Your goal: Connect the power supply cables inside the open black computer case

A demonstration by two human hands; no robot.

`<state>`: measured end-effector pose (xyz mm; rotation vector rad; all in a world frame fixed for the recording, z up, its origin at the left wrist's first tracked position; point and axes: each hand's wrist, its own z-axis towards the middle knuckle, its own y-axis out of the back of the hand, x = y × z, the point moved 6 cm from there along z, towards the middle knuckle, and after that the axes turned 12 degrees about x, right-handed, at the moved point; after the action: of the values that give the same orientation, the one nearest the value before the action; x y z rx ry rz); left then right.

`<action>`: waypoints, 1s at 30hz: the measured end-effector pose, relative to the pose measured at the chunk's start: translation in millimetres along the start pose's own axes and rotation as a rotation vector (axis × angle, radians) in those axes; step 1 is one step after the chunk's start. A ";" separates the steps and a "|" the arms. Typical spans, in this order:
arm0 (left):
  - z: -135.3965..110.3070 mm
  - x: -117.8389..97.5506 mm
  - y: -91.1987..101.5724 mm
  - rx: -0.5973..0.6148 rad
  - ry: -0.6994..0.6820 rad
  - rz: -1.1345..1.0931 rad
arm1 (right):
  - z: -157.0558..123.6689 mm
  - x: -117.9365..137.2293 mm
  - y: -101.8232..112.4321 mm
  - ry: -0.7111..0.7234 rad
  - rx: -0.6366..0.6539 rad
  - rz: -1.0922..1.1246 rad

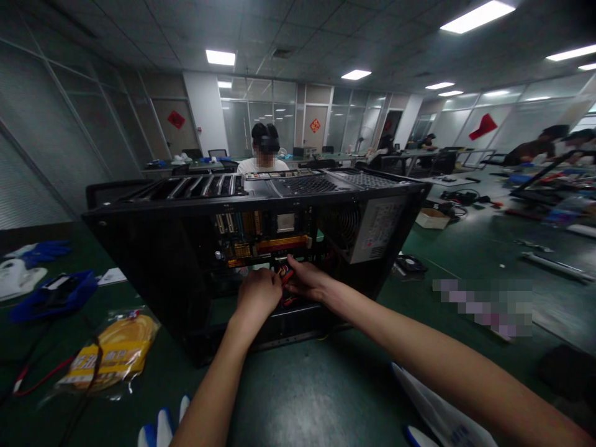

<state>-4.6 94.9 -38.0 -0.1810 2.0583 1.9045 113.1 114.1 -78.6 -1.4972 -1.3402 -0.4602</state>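
A black computer case (200, 202) stands on the green table with its open side towards me. Both my hands reach inside it, low in the middle. A bundle of red, yellow and black power cables (285, 272) is pinched between them. My left hand (261, 293) is closed, its fingertips against the bundle from the left. From the right, my right hand (305, 279) grips the same cables, thumb uppermost. Whether a plug sits between the fingers is hidden. Behind them is the circuit board with a brown-orange slot (284, 243). The power supply (379, 230) fills the case's right end.
On the left lie a blue tray (86, 287), gloves (44, 251) and a yellow bagged packet (112, 351). A black fan (410, 266) and a small carton (432, 217) are to the right. Across the table a person (263, 162) sits behind the case.
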 end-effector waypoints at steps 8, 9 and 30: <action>1.7 1.6 1.8 -0.032 0.022 -0.004 | -2.8 2.0 -0.2 -0.005 -0.020 0.033; 1.0 0.6 2.6 -0.042 0.023 0.014 | -3.6 3.0 -0.1 0.005 -0.032 0.045; 0.1 -4.8 3.6 0.004 -0.031 0.040 | 16.4 3.1 0.5 0.071 -0.060 0.047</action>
<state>-1.2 94.7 -33.1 -0.1098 2.0596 1.9141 109.0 129.7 -82.7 -1.5442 -1.2432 -0.5221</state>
